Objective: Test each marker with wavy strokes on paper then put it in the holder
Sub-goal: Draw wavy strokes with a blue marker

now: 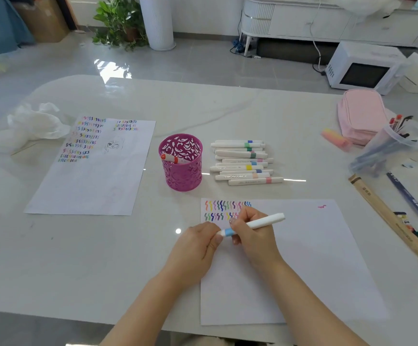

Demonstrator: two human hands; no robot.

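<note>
Early yet, I judge: right grip (250,233) curled round the blue-banded marker (265,221) over the paper (303,245); left grip (198,248) pinches its cap end; one orange marker (174,159) in the holder (183,176); the pile (243,162) beside it waits.

Blue-banded marker (253,224) in both hands

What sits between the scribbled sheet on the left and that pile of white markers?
The magenta holder, with one orange-capped marker leaning inside it; the head view shows this.
</note>
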